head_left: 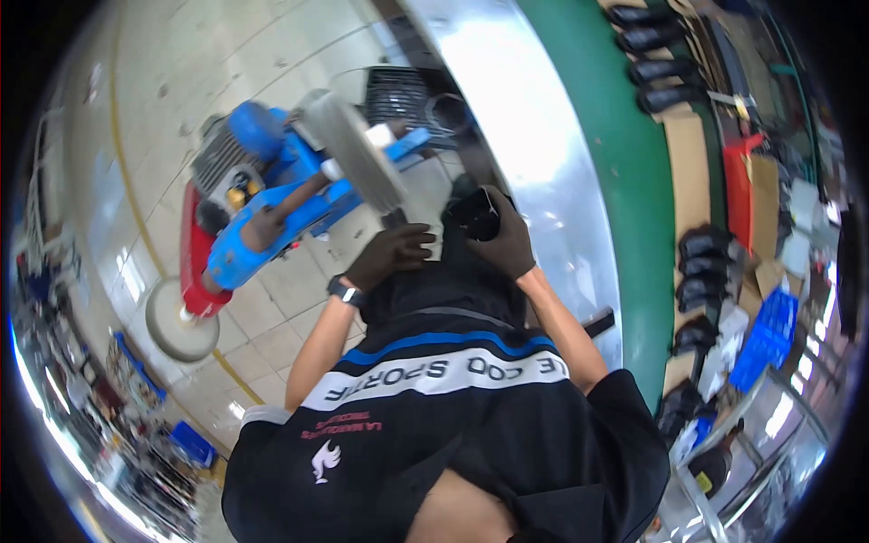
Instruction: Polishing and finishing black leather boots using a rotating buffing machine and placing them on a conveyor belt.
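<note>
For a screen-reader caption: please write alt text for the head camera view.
Seen from above, a person in a black shirt holds a black shoe in the gloved right hand, with the gloved left hand beside it, near the grey wheel of a blue machine. More black shoes lie on a green belt to the right.

Black-gloved hands (444,249) grip a black part (477,215) beside a blue-and-red machine (262,213), a green belt (634,181) and a pale tiled floor (281,308).
</note>
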`<state>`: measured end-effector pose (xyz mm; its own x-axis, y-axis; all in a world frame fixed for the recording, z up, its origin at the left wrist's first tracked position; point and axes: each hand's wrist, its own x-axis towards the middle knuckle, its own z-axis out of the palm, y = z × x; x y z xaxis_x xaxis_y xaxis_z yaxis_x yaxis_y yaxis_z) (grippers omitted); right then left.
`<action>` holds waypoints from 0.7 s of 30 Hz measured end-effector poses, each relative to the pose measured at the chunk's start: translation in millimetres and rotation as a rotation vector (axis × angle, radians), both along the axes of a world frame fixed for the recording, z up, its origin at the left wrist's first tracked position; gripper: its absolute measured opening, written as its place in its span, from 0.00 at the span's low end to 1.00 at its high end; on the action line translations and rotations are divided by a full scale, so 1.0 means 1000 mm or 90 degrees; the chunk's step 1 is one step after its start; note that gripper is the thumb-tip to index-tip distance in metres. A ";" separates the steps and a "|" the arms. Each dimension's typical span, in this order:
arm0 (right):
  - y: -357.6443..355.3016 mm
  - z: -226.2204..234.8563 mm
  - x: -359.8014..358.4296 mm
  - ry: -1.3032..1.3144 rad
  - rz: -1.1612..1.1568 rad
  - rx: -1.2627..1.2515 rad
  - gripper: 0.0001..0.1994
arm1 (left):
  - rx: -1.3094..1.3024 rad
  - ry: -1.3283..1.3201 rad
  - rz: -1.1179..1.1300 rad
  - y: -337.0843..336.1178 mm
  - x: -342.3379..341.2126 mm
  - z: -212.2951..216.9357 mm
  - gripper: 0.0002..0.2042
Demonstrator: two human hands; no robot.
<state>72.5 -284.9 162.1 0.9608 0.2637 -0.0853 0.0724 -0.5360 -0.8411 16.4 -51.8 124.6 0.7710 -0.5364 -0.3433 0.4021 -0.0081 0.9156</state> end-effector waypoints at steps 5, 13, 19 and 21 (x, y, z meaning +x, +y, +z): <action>-0.074 0.013 0.012 0.038 -0.128 -0.060 0.35 | 0.146 0.184 -0.003 -0.009 0.024 -0.015 0.18; -0.164 -0.084 -0.036 0.092 -0.259 -0.310 0.34 | 0.815 -0.090 -0.280 0.043 -0.044 -0.085 0.13; -0.212 -0.060 0.070 0.289 -0.107 -0.214 0.31 | 0.402 0.014 -0.028 0.192 -0.001 0.050 0.20; -0.259 -0.086 0.154 0.147 -0.233 -0.318 0.33 | 0.426 0.030 -0.020 0.184 0.001 0.041 0.19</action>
